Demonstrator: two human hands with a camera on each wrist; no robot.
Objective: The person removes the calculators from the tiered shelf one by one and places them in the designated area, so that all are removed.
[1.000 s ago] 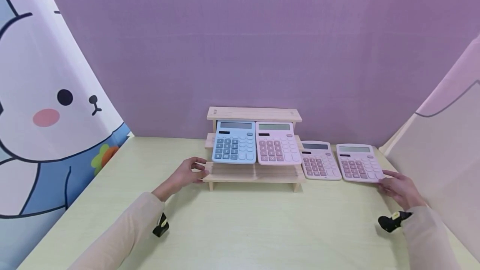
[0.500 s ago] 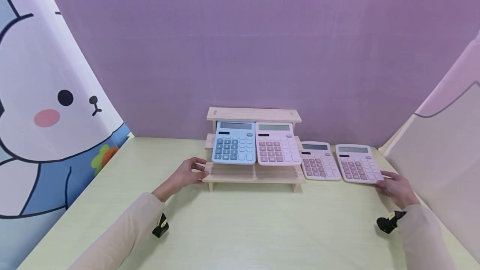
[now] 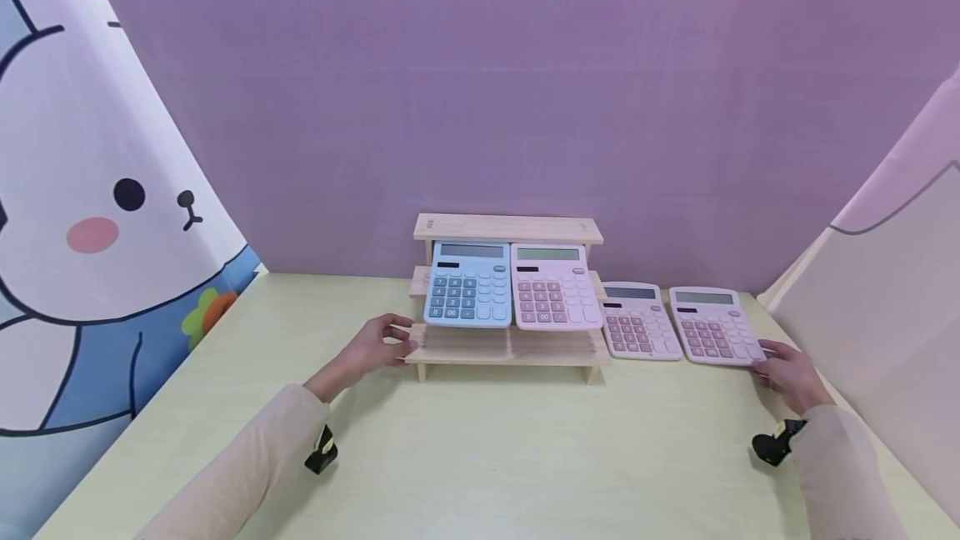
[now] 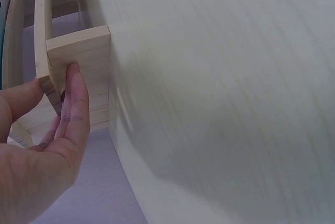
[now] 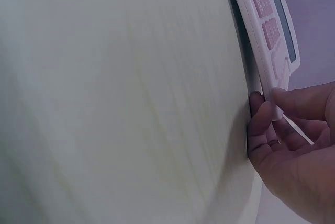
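My left hand (image 3: pixel 375 346) pinches the left end of the lowest board of a stepped wooden rack (image 3: pixel 510 347). In the left wrist view the thumb lies on one face of that board and the fingers (image 4: pixel 76 103) on the other, beside a leg (image 4: pixel 86 51). A blue calculator (image 3: pixel 468 286) and a pink calculator (image 3: pixel 557 287) lean side by side on the rack. On the table to the right, my right hand (image 3: pixel 795 375) pinches the near right corner of another pink calculator (image 3: pixel 717 326); in the right wrist view its thumb rests on the top and fingers curl underneath.
One more pink calculator (image 3: pixel 641 321) lies between the rack and the held one. A purple partition (image 3: pixel 510 90) rises behind the table (image 3: pixel 510 457). A cartoon-print cloth (image 3: pixel 97 290) borders the left side, and a pale panel (image 3: pixel 892 298) the right.
My right hand and the calculator it pinches have shifted slightly left, closer to the neighbouring pink calculator. The left hand and the rack look unchanged.
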